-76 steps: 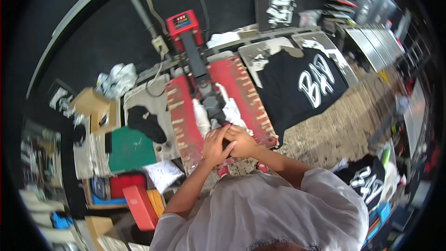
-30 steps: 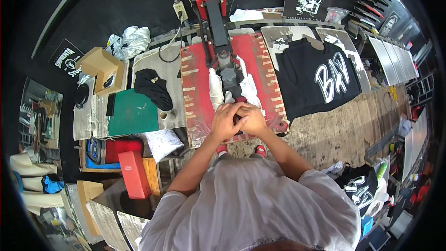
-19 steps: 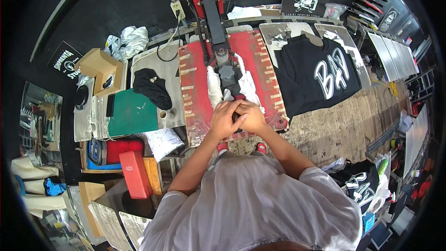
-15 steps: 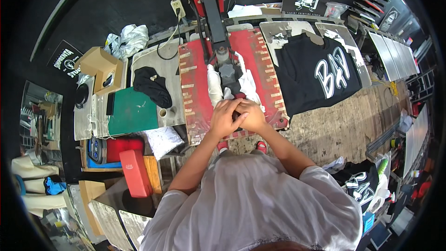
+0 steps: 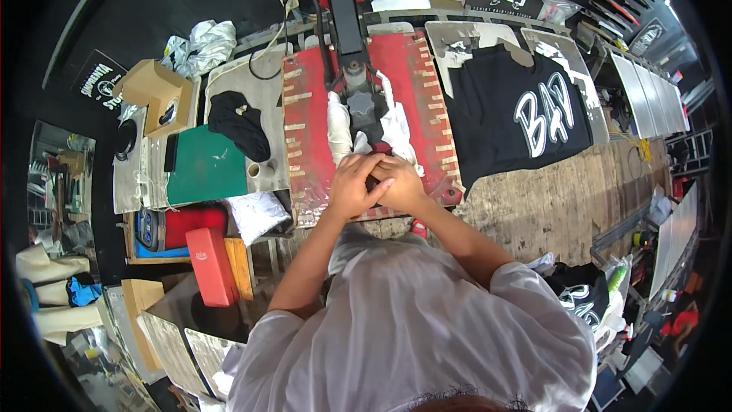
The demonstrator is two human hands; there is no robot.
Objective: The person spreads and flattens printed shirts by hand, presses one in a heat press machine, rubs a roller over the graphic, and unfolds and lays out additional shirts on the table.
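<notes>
View shifted — left fingers point(image 5: 358, 163), right fingers point(image 5: 399, 166) overlapped — curled over handle point(image 5: 379, 149)

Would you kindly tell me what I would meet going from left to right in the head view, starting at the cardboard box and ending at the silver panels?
Cardboard box, black cloth, press, black shirt, silver panels.

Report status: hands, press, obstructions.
Left hand, right hand together at near end of red press; grip hidden. White-wrapped bars beyond. Black shirt alongside, apparently not blocking.
</notes>
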